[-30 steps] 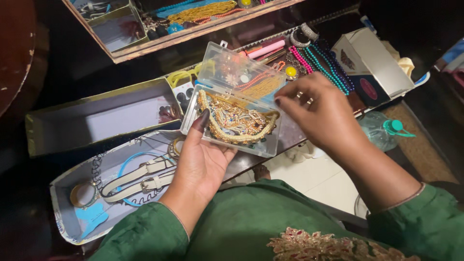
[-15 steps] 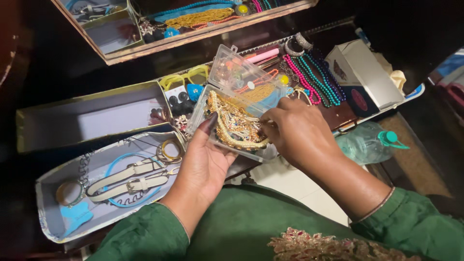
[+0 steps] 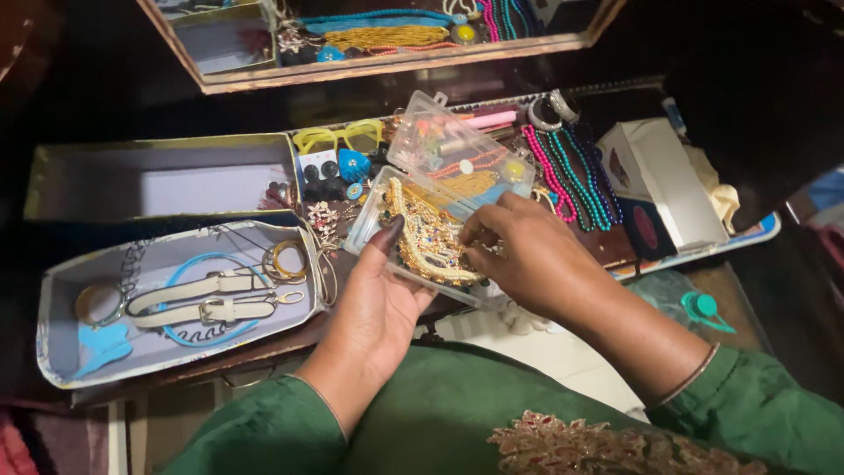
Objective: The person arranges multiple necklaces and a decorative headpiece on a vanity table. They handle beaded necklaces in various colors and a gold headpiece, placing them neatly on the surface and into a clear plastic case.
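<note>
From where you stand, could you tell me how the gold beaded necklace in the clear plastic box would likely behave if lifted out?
The gold beaded necklace lies in curved loops, so it would probably hang limp and floppy. Its dense beads and stones suggest some weight for its size. Under the right hand's fingers the strands overlap, so they may snag in the clear plastic box.

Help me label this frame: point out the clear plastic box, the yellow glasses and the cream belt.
clear plastic box (image 3: 457,145), head view, on its open lid.
yellow glasses (image 3: 338,136), head view, on the bridge.
cream belt (image 3: 189,288), head view, on the upper strap.

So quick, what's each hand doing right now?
Left hand: closed on the clear box, holding it up.
Right hand: fingers curled inside the box on the gold necklace.
</note>
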